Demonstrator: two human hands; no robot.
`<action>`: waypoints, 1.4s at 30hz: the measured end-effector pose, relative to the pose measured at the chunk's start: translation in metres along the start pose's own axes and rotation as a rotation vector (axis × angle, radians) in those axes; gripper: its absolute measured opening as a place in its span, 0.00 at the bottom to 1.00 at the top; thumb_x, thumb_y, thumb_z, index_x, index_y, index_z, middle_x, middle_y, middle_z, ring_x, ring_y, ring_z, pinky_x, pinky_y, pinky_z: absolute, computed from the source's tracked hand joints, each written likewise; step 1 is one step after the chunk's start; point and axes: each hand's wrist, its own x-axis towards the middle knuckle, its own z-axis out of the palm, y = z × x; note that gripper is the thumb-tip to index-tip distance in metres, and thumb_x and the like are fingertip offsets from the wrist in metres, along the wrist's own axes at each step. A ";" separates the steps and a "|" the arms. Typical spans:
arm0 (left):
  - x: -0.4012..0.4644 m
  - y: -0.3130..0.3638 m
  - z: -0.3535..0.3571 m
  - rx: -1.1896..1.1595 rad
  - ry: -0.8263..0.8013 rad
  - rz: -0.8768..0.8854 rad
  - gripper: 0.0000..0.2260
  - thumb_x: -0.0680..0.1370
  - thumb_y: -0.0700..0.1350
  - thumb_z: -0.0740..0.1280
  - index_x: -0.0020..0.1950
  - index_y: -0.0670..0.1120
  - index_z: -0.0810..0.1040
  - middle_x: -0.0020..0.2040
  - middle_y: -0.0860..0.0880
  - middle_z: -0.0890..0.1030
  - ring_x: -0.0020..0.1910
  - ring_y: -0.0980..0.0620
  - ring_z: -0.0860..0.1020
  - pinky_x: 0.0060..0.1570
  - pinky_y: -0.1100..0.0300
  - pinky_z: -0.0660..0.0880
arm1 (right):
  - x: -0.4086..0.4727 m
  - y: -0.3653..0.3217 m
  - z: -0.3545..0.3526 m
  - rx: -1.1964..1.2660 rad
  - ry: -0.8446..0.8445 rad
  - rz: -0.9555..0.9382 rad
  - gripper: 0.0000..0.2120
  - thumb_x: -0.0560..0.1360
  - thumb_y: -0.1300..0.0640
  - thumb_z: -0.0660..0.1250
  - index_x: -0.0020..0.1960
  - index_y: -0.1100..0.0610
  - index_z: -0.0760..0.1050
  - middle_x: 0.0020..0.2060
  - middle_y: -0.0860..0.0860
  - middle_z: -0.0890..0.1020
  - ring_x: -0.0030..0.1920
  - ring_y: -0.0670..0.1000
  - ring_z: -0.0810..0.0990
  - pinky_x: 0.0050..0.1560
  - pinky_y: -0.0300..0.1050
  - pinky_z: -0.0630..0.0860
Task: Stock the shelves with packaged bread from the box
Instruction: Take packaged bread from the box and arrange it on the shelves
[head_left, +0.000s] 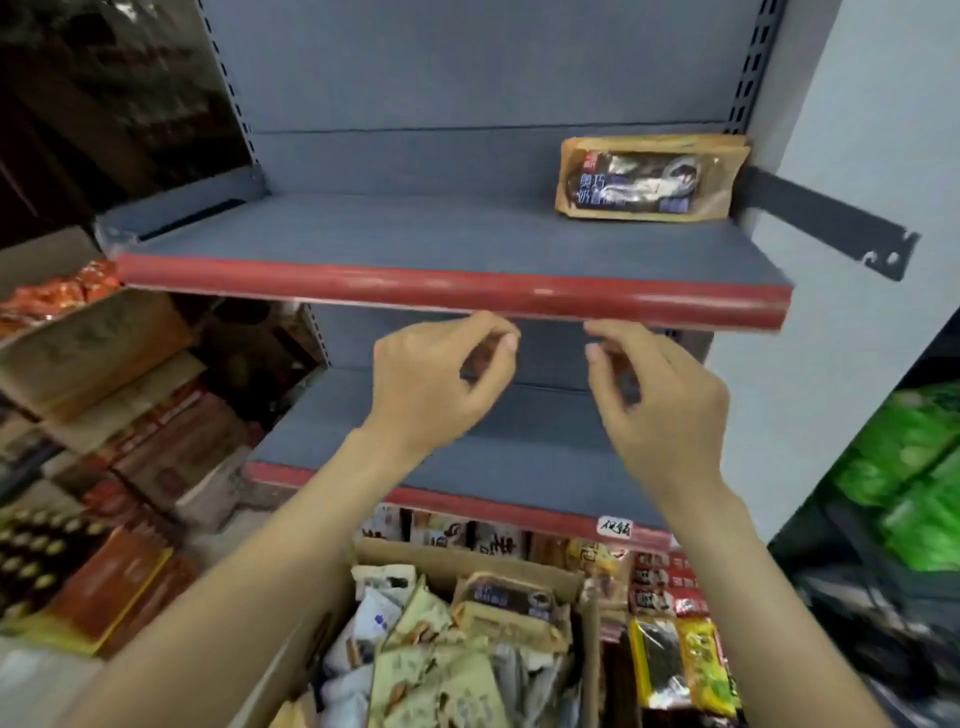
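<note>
A few brown bread packs (649, 179) with a dark window stand upright together at the back right of the upper grey shelf (415, 234). My left hand (436, 379) and my right hand (660, 405) hover side by side just below that shelf's red front edge, fingers curled and apart, holding nothing. Below them an open cardboard box (467, 561) holds several bread packs (447, 654), brown and pale. The middle shelf (519, 467) behind my hands is bare.
Stacked cartons (104, 353) and orange boxes (104, 587) fill the left side. Green packages (914, 467) lie at the right. Snack packs (680, 660) line the lowest shelf beside the box. A bare metal bracket (831, 218) juts out at the upper right.
</note>
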 end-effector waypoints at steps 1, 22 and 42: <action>-0.026 -0.004 -0.004 -0.015 -0.009 0.014 0.10 0.77 0.46 0.63 0.43 0.47 0.83 0.32 0.55 0.81 0.31 0.56 0.79 0.30 0.59 0.75 | -0.024 -0.009 0.002 -0.016 -0.020 0.000 0.08 0.78 0.58 0.63 0.52 0.56 0.80 0.36 0.48 0.83 0.33 0.48 0.79 0.31 0.42 0.75; -0.443 -0.124 -0.062 0.207 -1.252 -1.210 0.30 0.76 0.48 0.65 0.74 0.44 0.57 0.70 0.40 0.65 0.65 0.39 0.69 0.60 0.46 0.70 | -0.352 -0.062 0.130 -0.160 -1.329 0.544 0.21 0.75 0.59 0.63 0.68 0.57 0.67 0.64 0.56 0.72 0.65 0.59 0.69 0.64 0.54 0.69; -0.477 -0.098 -0.001 0.158 -0.853 -0.827 0.36 0.67 0.39 0.74 0.70 0.50 0.61 0.63 0.40 0.71 0.56 0.37 0.73 0.54 0.46 0.75 | -0.353 0.053 0.232 -0.198 -1.780 0.568 0.52 0.63 0.43 0.76 0.76 0.51 0.47 0.71 0.59 0.60 0.71 0.62 0.56 0.69 0.58 0.57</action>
